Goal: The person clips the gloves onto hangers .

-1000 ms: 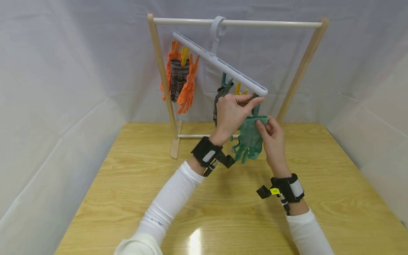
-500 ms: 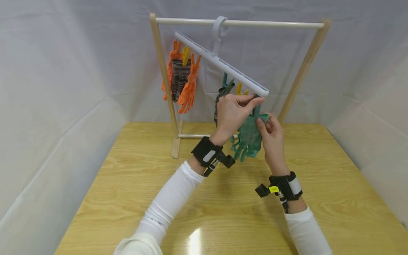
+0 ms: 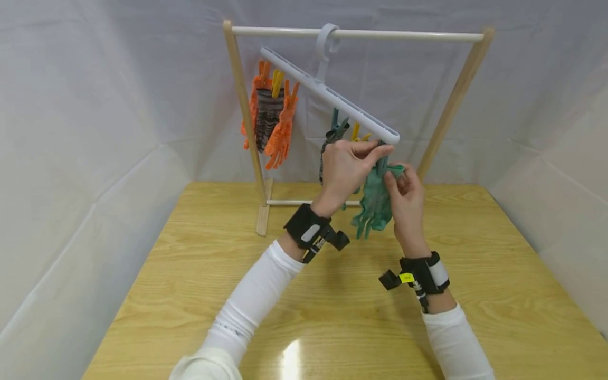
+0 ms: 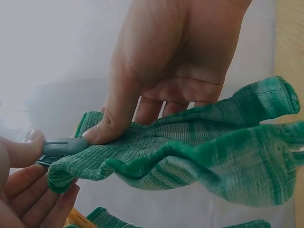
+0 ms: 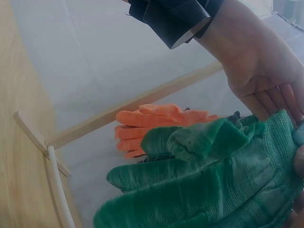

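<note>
- Left hand (image 3: pixel 349 169): fingers curled, thumb and forefinger squeezing the grey-teal clip (image 3: pixel 381 161) that hangs at the low end of the white peg hanger (image 3: pixel 328 95).
- Right hand (image 3: pixel 406 198): pinches the cuff of the green glove (image 3: pixel 375 203), holding it up against the clip from 4 o'clock of the left hand. The glove's fingers dangle toward 6 o'clock, above the wooden table (image 3: pixel 332 295) and clear of it.
- Judged step: seating the cuff in the clip. To do it well, the clip should be held squeezed open until the cuff edge sits deep between its halves, the knit bunched rather than a single thin layer; the hanger already tilts down toward this end, so a downward tug looks unwise.
- Outward: at 10 o'clock, at the hanger's raised end, hang orange gloves (image 3: pixel 280 134) and a striped dark item (image 3: pixel 267 116); the hanger hooks over the top rail of the wooden rack (image 3: pixel 237 105).
- Left wrist view: shows the contact itself, a thumb (image 4: pixel 116 118) pressing the cuff beside the clip (image 4: pixel 61 147); the head view blurs this.
- Right wrist view: shows the glove's palm side (image 5: pixel 213 190) and the orange gloves (image 5: pixel 156 123) behind, but no clip mouth.
</note>
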